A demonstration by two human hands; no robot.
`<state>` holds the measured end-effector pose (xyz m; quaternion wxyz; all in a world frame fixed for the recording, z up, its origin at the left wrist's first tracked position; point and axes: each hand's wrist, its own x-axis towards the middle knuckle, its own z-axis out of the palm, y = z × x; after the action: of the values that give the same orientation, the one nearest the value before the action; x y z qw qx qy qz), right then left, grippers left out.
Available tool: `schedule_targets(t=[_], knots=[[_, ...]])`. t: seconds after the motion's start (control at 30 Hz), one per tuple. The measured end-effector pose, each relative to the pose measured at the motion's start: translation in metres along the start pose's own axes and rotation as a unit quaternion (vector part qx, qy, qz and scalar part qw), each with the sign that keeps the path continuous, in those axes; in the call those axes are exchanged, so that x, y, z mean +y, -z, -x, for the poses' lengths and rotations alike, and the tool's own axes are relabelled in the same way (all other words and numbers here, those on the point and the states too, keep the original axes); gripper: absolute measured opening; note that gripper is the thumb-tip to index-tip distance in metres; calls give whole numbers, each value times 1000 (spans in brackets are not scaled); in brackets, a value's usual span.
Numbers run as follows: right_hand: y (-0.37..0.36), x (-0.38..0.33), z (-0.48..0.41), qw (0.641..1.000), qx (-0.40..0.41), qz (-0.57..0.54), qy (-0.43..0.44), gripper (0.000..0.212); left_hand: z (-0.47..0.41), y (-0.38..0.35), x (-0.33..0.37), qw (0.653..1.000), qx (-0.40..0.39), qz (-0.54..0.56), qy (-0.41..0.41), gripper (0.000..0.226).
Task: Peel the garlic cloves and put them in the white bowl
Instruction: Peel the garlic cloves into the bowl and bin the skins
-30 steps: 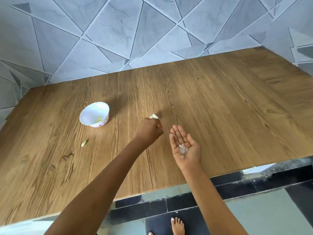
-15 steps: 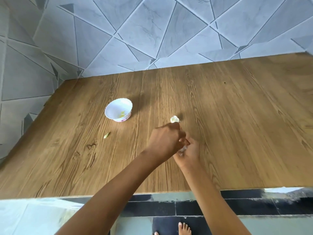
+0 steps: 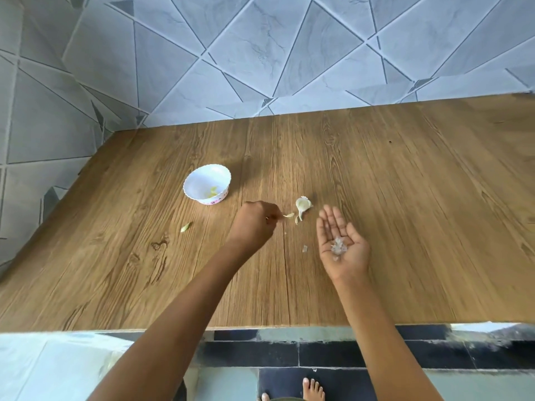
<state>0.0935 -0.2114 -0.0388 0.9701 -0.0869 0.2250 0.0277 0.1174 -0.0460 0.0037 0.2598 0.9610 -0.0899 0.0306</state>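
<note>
The left hand (image 3: 254,224) hangs over the wooden table (image 3: 405,204) with its back up and the fingers curled in. A small pale scrap of garlic (image 3: 288,215) sits right at its fingertips, but the view is not sharp there, so I cannot tell whether the fingers pinch it or only come close to it. The right hand (image 3: 343,244) is at three o'clock from the left hand and apart from it. It is turned palm up with the fingers straight and together, and it grips nothing. A little heap of thin, papery garlic skins (image 3: 338,246) lies loose in the hollow of the palm. The garlic (image 3: 303,204), a whitish piece with skin partly on it, lies on the table at about two o'clock from the left hand, between the two hands and a little farther from the person. Another sliver (image 3: 296,219) lies just beside it, at its six o'clock. One tiny flake (image 3: 304,248) rests on the wood at nine o'clock from the right palm. The white bowl (image 3: 199,175) stands upright at about ten o'clock from the left hand, near it but not touching. Inside the bowl are some yellowish peeled pieces (image 3: 212,192). A single pale green bit (image 3: 186,227) lies alone on the table at nine o'clock from the left hand. Behind the table stands a grey tiled wall (image 3: 260,53), and a bare foot (image 3: 312,389) shows on the floor below the near edge.
</note>
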Motion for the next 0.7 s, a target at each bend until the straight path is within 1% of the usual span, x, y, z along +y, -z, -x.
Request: schedule_targets(t=[0.07, 0.17, 0.23, 0.3, 0.4, 0.53, 0.63, 0.7], knots=[[4, -6, 1, 1000, 4, 5, 7, 37, -3, -4, -8, 999, -41, -12, -3, 30], [8, -3, 5, 1000, 7, 19, -5, 37, -8, -16, -12, 993, -96, -47, -42, 41], [9, 0, 10, 1000, 6, 21, -8, 37, -10, -25, -13, 987, -122, -72, -73, 44], [11, 1, 12, 1000, 4, 16, -7, 37, -7, -32, -12, 984, -118, -93, -91, 42], [13, -1, 12, 1000, 0, 6, -7, 37, 3, -42, -6, 987, -104, -74, -98, 41], [11, -2, 12, 1000, -6, 2, -3, 38, 11, -47, 5, 976, -138, -31, -164, 40], [10, -4, 14, 1000, -8, -5, 0, 37, 6, -41, 4, 977, -112, -3, -180, 42], [10, -4, 15, 1000, -9, -5, 1, 37, 2, -39, 3, 969, -114, -5, -217, 44]])
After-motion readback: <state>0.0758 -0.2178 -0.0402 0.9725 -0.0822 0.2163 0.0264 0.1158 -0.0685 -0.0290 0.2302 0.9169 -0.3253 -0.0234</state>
